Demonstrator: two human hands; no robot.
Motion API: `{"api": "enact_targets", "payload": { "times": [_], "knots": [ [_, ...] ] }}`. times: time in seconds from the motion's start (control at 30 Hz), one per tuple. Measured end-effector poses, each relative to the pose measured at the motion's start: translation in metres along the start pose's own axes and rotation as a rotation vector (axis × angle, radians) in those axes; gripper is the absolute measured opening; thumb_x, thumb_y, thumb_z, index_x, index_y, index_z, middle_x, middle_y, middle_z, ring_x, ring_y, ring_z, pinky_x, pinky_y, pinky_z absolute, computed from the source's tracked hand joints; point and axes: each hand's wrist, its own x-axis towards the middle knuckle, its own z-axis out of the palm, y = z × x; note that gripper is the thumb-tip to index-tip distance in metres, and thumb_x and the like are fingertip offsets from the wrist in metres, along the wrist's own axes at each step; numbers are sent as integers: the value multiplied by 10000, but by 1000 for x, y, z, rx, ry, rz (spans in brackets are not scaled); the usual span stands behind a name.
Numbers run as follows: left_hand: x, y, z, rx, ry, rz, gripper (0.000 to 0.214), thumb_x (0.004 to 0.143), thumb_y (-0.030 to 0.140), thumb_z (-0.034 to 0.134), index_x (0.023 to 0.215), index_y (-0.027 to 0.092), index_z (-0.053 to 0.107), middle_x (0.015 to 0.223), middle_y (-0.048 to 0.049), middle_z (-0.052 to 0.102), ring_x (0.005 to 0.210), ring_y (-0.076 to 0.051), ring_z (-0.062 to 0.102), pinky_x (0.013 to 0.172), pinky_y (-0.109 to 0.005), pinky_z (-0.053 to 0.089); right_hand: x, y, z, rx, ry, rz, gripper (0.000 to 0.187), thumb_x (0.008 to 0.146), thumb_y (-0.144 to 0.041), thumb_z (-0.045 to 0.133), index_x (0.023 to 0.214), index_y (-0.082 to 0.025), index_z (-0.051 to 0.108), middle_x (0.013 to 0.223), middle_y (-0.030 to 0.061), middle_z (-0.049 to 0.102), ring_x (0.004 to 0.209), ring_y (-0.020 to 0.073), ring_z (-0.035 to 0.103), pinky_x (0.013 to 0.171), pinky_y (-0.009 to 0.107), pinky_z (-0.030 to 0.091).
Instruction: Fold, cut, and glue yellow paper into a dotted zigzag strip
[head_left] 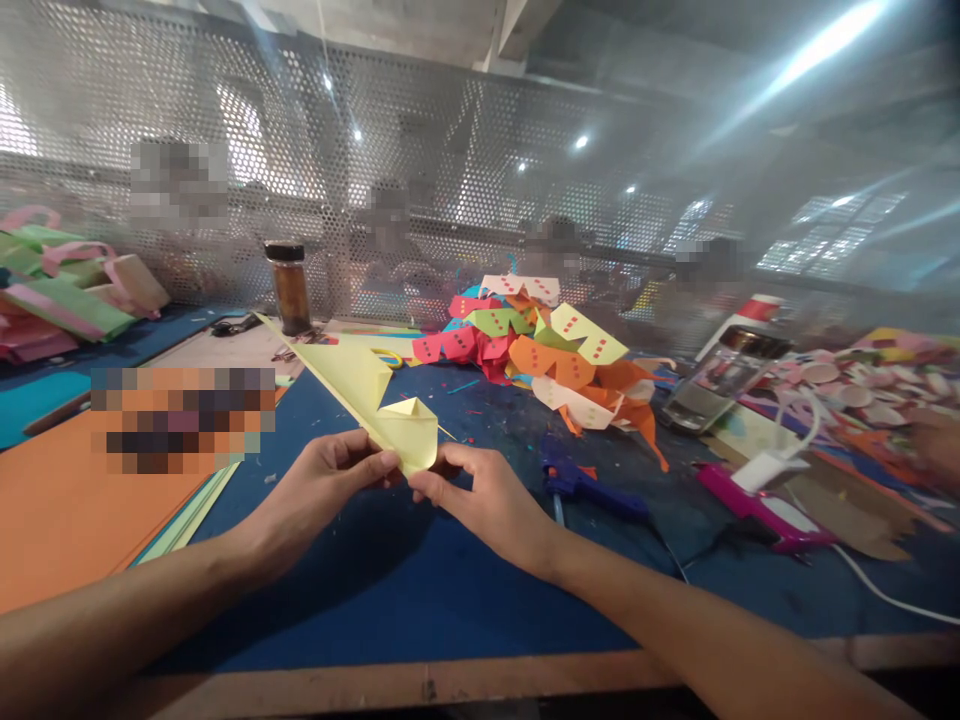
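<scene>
A folded sheet of pale yellow paper [352, 385] is held up over the blue table, tilted, its long edge running to the upper left. My left hand [334, 475] pinches its lower edge between thumb and fingers. At the lower right corner, the thumb and fingers of my right hand [472, 495] close on the same paper. A small raised fold stands on the paper's right part. Behind it the yellow handle of what looks like scissors [388, 357] shows in part.
Cut paper masks [555, 360] with red dots are heaped at the back. A blue glue gun [589, 485] and a pink power strip [765, 510] lie right of my hands. Orange sheets [67, 510] are stacked left. Two jars [291, 290] [720, 380] stand farther back.
</scene>
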Motion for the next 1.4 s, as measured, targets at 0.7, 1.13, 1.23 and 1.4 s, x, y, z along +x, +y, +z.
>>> {"api": "enact_targets", "payload": {
  "times": [0.7,1.13,1.23,1.4],
  "knots": [
    [-1,-2,0,39,-33,4,297,880,426,640,980,170,749,848,-58,695,842,-205,600,823,-323,466,1,2,-1,9,7,50,279,899,-402,624,758,-170,690,727,17,710,671,135,616,663,244,465],
    [-3,-1,0,11,-48,13,259,896,415,629,935,178,727,887,-40,684,841,-185,590,831,-305,462,2,2,-2,18,7,42,293,908,-389,611,724,-170,673,704,6,691,672,127,604,652,233,448],
    [-3,0,1,2,-37,6,267,896,421,629,903,172,727,851,-38,677,824,-182,585,829,-304,462,2,-2,-1,14,11,29,284,907,-355,608,696,-173,661,684,-1,681,670,126,605,648,227,448],
    [-2,0,3,-14,-6,-24,259,865,415,665,879,167,737,812,-43,677,813,-189,588,822,-308,467,0,-7,-1,18,19,36,285,897,-334,610,664,-174,651,657,-3,673,607,116,590,601,228,449]
  ]
}}
